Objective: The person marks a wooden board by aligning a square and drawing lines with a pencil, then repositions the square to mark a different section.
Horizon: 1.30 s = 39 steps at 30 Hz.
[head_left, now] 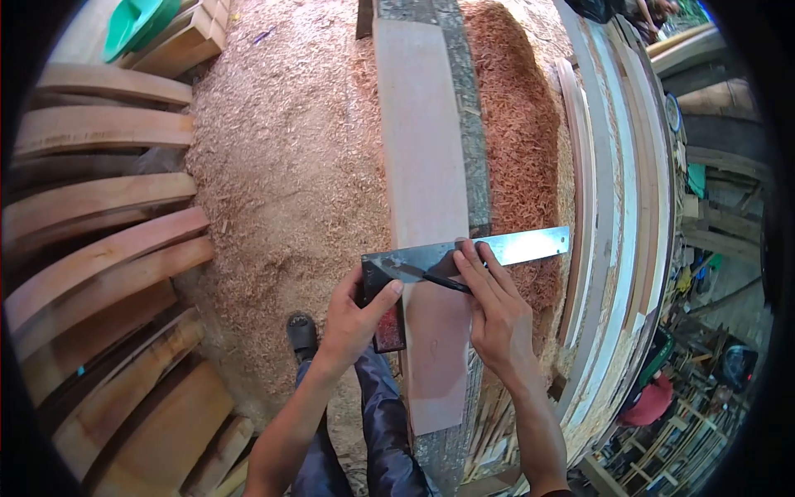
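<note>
A pale wooden board (426, 141) runs lengthwise in front of me, with a metal try square (526, 246) laid across it. My left hand (356, 315) grips the square's dark stock (391, 331) at the board's left edge, the thumb resting on top. The shiny blade reaches past the board's right edge. Over the blade lie the fingers of my right hand (497, 311). A thin black pen (447, 283) sticks out from under that hand, pointing left across the board just below the blade; its grip is partly hidden.
Under the board is a rough, bark-edged timber beam (474, 149). Wood shavings (281, 149) cover the floor, with a reddish heap (522, 124) on the right. Curved wooden pieces (108, 132) line the left side; long planks (621, 190) stand on the right. A green scoop-like container (137, 25) sits at upper left.
</note>
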Each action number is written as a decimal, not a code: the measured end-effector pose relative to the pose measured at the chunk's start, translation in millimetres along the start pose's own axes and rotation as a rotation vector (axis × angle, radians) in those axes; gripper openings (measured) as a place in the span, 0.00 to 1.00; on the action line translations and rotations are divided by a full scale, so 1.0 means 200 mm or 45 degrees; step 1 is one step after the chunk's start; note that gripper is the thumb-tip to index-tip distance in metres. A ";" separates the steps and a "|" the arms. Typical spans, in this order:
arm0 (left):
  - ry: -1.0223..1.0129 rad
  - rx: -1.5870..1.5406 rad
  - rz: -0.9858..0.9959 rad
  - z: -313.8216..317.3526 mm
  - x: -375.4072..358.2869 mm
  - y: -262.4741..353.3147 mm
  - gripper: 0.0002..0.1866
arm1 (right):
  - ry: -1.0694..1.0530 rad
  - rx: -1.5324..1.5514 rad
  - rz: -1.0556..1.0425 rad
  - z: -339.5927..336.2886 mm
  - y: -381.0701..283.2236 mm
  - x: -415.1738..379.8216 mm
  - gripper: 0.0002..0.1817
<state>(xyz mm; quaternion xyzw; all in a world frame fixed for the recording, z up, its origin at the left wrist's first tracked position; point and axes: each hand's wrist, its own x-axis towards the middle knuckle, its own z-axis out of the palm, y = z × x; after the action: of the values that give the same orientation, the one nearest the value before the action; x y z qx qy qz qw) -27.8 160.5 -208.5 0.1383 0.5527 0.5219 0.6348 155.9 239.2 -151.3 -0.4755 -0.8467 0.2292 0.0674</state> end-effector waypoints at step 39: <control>0.228 0.966 0.606 0.09 -0.10 -0.03 0.28 | 0.413 1.595 0.020 0.22 -0.05 0.31 0.15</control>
<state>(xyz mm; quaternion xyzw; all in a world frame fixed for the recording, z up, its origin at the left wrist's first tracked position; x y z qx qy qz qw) -7.3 149.4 -195.5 0.4384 0.7103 0.4239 0.3515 99.5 271.8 -192.3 -0.3808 -0.5283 0.6055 0.4575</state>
